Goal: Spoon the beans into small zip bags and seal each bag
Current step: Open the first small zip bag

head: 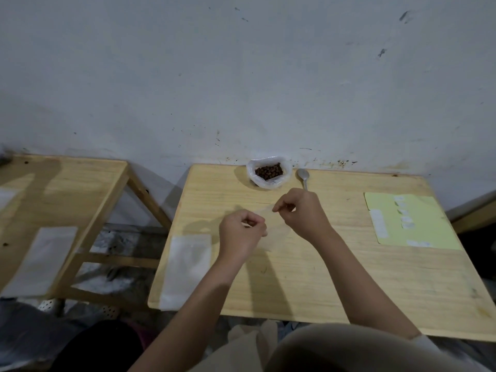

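Brown beans (269, 171) lie in an open white plastic bag (281, 181) at the far edge of the wooden table (322, 277). A metal spoon (303, 175) lies just right of it. Over the table's middle I hold a small clear zip bag (273, 232), which is hard to make out. My left hand (241, 234) pinches its near left edge and my right hand (300, 213) pinches its far edge. A stack of empty clear bags (185, 267) lies at the table's left edge.
A pale green sheet (410, 224) with several white labels lies at the table's right. A second wooden table (53, 200) stands to the left with another clear bag stack (43, 261) on it. The grey wall rises right behind both tables.
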Tool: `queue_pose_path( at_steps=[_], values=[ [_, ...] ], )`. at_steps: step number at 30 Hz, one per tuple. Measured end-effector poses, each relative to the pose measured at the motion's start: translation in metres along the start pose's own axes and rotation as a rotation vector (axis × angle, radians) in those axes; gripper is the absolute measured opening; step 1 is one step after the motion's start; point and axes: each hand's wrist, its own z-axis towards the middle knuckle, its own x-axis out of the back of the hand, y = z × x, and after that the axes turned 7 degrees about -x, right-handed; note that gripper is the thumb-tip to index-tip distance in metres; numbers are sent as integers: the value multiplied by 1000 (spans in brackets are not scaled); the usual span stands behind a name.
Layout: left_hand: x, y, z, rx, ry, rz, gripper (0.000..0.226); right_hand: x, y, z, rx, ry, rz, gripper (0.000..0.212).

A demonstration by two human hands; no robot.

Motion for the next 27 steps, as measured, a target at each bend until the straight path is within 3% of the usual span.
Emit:
queue_pose_path(
  at_steps=[4,10,13,16,18,20,27],
  values=[
    [5,16,7,-60,-16,-54,13,6,-3,-2,-6,-123,-61,20],
    [6,18,6,-202,-35,-148,12,23,-9,4,-57,-142,8,18],
    [5,2,5,-364,38,25,40,32,-7,6,-47,-185,56,22],
    [5,-18,11,-501,-40,391,101,39,-5,9,-43,-219,165,24],
    [4,-29,17,-538,-112,565,129,41,-4,12,-50,-218,208,23],
    [1,-36,21,-553,-155,640,138,42,-4,14,-67,-210,214,24],
    [-2,-58,25,-645,-108,678,131,54,-11,17,-134,-287,166,16]
  ],
)
